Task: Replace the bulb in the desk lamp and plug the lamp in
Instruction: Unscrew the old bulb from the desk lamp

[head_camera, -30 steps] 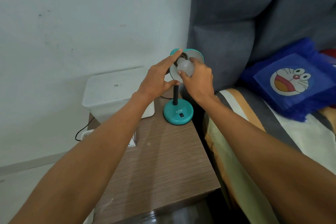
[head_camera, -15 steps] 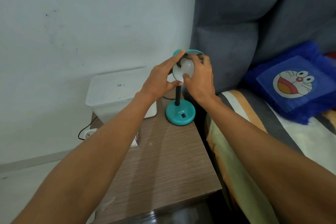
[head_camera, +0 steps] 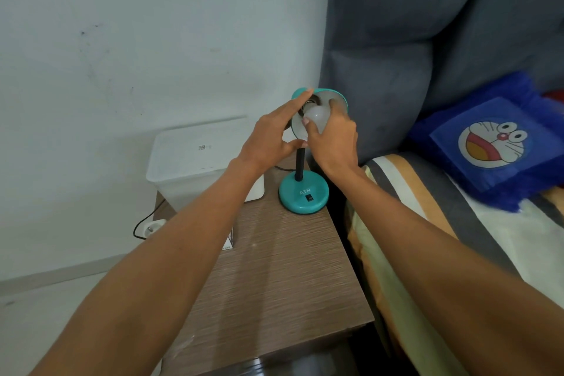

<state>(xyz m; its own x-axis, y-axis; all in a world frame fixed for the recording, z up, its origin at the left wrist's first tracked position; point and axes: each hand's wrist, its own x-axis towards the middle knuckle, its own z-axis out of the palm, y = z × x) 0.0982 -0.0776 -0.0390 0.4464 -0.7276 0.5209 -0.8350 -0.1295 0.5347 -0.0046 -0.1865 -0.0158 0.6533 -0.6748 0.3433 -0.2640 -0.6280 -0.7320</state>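
While the left hand steadied the teal lamp shade with straight fingers, the right hand had shifted its curled grip round the frosted white bulb at the socket, apparently mid-turn; whether loosening or tightening was unclear.

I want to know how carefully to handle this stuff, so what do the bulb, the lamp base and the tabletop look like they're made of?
Bulb: frosted white, matte; glass or plastic, cannot tell.
Lamp base: teal, smooth with a slight sheen, likely plastic or painted metal.
Tabletop: brown with fine straight grain lines and a flat reflective finish, probably wood-look laminate rather than solid wood.
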